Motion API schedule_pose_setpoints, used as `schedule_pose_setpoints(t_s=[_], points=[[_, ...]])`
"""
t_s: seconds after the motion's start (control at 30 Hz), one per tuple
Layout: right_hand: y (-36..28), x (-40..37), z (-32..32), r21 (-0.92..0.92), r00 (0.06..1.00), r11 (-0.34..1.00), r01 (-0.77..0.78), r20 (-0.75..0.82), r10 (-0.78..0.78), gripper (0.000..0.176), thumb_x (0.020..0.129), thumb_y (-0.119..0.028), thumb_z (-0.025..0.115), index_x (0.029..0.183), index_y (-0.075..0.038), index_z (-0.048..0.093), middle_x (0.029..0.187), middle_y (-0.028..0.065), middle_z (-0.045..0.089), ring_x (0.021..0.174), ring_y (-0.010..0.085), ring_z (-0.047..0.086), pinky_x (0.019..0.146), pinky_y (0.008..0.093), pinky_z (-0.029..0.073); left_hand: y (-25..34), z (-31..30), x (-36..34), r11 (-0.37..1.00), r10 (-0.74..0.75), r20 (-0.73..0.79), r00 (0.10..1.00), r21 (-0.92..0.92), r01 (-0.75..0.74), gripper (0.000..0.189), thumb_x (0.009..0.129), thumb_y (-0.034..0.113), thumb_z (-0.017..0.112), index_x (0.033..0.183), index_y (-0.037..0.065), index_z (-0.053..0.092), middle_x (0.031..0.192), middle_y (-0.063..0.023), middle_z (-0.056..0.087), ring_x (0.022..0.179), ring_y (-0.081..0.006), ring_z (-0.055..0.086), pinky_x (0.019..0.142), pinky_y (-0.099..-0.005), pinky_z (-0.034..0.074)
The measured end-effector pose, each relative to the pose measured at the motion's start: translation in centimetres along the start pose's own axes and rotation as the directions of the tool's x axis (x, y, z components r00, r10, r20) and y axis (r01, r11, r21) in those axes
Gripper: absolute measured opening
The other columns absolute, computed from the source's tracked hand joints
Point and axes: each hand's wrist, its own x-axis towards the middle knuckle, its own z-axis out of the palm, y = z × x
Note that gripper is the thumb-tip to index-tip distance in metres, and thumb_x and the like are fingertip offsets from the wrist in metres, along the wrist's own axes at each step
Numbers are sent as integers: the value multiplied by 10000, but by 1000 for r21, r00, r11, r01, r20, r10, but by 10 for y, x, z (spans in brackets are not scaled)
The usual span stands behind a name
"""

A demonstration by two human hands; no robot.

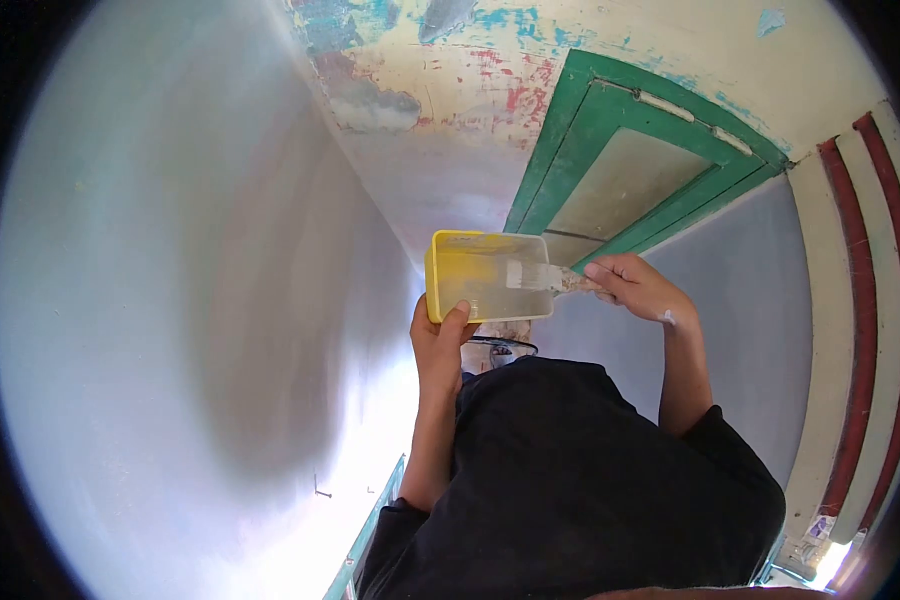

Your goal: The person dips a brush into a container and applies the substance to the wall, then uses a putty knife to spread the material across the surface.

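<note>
My left hand [442, 340] grips a yellow rectangular plastic tub [434, 280] at its near left corner, with the thumb over the rim and the other fingers mostly hidden beneath. Pale, whitish paint coats the inside of the tub. A flat paintbrush [570, 283] reaches over the tub's right rim, its pale head inside and its smeared handle outside. Around that handle my right hand [638, 287] is closed, thumb on top and a white smear near the wrist.
A smooth pale wall [170, 250] rises on the left, with a small nail or hook [321, 488] low on it. Ahead is a green-framed door or window [560, 130] below flaking paint [450, 80]. Red bars [855, 300] run along the right. A light-blue ladder rail [370, 515] shows lower left.
</note>
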Motion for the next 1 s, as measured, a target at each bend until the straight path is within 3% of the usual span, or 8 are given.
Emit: schedule_pose_setpoints(t_s=[0.07, 0.4, 0.47, 0.6, 0.7, 0.77, 0.87, 1.0], points=[[-3, 2, 4, -24, 998, 999, 37, 57, -35, 385, 1057, -360, 543, 869, -39, 640, 651, -50, 407, 593, 76, 342, 525, 277, 297, -1, -1, 2, 999, 6, -3, 1000, -52, -6, 394, 944, 134, 635, 1288, -28, 528, 1163, -141, 641, 1042, -222, 670, 905, -365, 586], [-9, 15, 21, 171, 990, 985, -37, 138, 13, 409, 1045, -410, 553, 938, -28, 648, 661, -20, 425, 624, 101, 389, 552, 303, 334, -8, -7, 6, 999, 41, -80, 996, -9, -42, 378, 974, 210, 559, 1284, -6, 548, 1139, -148, 677, 1005, -264, 703, 887, -413, 592], [-10, 18, 21, -40, 995, 998, 45, 86, -42, 417, 1038, -401, 566, 948, -7, 671, 655, 7, 457, 620, 109, 404, 549, 317, 342, -6, -9, 5, 995, -3, -60, 998, -97, -3, 397, 949, 146, 635, 1286, -29, 522, 1171, -139, 632, 1059, -228, 664, 920, -382, 584], [-14, 18, 23, -68, 997, 996, 60, 59, -56, 375, 1016, -359, 607, 954, 1, 692, 650, 54, 508, 615, 129, 434, 554, 329, 368, -7, -10, 3, 998, 19, -89, 996, -65, -25, 398, 950, 148, 637, 1285, -30, 520, 1173, -140, 632, 1066, -233, 663, 926, -388, 584], [-41, 8, 18, -192, 996, 977, 90, 8, -90, 302, 968, -322, 670, 956, -25, 717, 670, 118, 594, 593, 218, 512, 571, 364, 413, -10, -10, 5, 996, 93, -95, 991, 16, -92, 391, 968, 198, 572, 1291, -18, 532, 1141, -154, 667, 1009, -269, 703, 890, -411, 603], [-49, 5, 17, -361, 979, 917, 171, -44, -200, 219, 909, -267, 713, 961, -55, 737, 756, 174, 659, 656, 341, 595, 610, 417, 457, -10, -11, 6, 996, 90, -100, 991, -9, -91, 386, 969, 197, 568, 1288, -19, 531, 1138, -151, 665, 1013, -267, 702, 889, -410, 606], [-45, 9, 10, -558, 955, 788, 260, 25, -297, 227, 870, -198, 740, 1018, -26, 742, 842, 178, 689, 725, 361, 629, 644, 415, 478, -10, -15, 8, 991, 130, -100, 986, -12, -132, 387, 967, 194, 570, 1286, -20, 531, 1133, -151, 663, 1007, -270, 704, 892, -408, 604], [-55, 6, 6, -584, 944, 764, 276, 14, -331, 233, 844, -188, 745, 1018, -33, 749, 874, 169, 704, 783, 393, 641, 671, 447, 491, -10, -16, 8, 990, 140, -102, 985, 28, -138, 390, 963, 195, 572, 1286, -19, 532, 1133, -152, 664, 1000, -271, 706, 902, -411, 599]])
